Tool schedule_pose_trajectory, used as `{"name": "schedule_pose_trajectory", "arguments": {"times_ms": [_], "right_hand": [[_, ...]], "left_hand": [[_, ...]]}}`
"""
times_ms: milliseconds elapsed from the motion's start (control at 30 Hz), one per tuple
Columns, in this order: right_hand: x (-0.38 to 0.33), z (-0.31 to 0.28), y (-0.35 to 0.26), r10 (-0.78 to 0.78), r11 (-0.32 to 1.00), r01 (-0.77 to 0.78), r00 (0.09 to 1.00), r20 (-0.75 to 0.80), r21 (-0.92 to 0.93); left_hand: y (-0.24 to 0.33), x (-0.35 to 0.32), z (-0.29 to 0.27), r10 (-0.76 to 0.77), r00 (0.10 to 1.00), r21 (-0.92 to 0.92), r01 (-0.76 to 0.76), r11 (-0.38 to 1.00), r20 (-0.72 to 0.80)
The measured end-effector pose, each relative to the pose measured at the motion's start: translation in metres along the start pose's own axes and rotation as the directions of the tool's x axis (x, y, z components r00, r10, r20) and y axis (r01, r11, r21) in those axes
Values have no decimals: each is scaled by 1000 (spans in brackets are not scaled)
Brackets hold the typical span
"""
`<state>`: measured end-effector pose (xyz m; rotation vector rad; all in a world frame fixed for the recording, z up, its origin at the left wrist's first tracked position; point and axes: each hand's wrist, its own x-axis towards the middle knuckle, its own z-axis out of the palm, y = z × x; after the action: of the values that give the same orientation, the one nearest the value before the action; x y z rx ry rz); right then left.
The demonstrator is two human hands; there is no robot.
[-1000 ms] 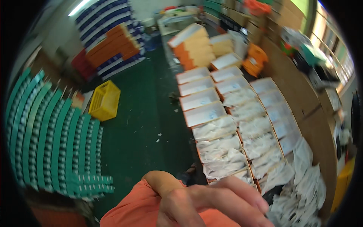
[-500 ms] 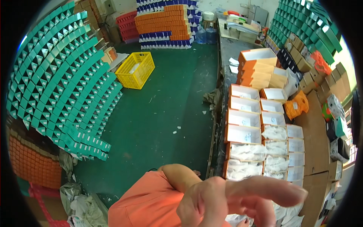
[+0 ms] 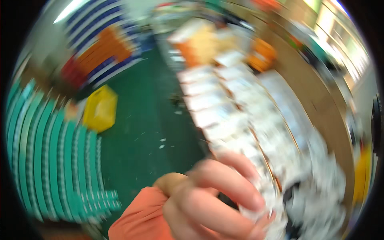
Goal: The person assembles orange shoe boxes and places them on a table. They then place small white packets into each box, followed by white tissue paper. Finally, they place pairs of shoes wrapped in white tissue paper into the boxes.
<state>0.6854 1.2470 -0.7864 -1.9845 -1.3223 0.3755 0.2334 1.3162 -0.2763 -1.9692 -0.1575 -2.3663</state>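
Observation:
My left hand (image 3: 208,200) is raised close up in the lower middle of the head view, at the end of a bent arm in an orange sleeve (image 3: 140,218). Its fingers are half curled with gaps between them, and I see nothing in them. They are slightly blurred and hang in front of rows of open orange-and-white boxes (image 3: 206,92) on the long bench. White tissue paper (image 3: 260,116) fills many of these boxes. My right hand does not show.
Stacked green boxes (image 3: 56,160) form a wall at the left. A yellow plastic crate (image 3: 100,108) stands on the green floor (image 3: 140,124). Orange and blue-and-white boxes (image 3: 106,52) are piled at the back. An orange plastic bag (image 3: 262,56) lies beyond the boxes on the bench.
The view has swung to the right, bringing more of the bench and the tissue paper in, with motion blur. My left hand's outstretched index finger has curled, and the hand has shifted left in view.

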Motion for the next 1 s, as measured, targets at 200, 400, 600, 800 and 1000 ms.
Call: {"name": "schedule_pose_trajectory", "arguments": {"times_ms": [200,400,600,800,1000], "right_hand": [[30,-72,-29,134,951,-94,984,-117,295],[69,-158,91,451,830,-260,833,-321,493],[184,-213,186,719,629,-271,559,-413,728],[300,-290,292,987,81,147,128,-100,986],[258,-277,271,913,46,-36,406,-27,998]], "left_hand": [[33,-36,154,-375,681,337,196,921,629],[-1,-95,292,-410,471,347,219,912,781],[-124,-323,416,-681,-130,501,776,383,721],[-109,-537,570,-599,-259,563,722,402,758],[-135,-564,542,-656,-263,498,844,200,708]]}}
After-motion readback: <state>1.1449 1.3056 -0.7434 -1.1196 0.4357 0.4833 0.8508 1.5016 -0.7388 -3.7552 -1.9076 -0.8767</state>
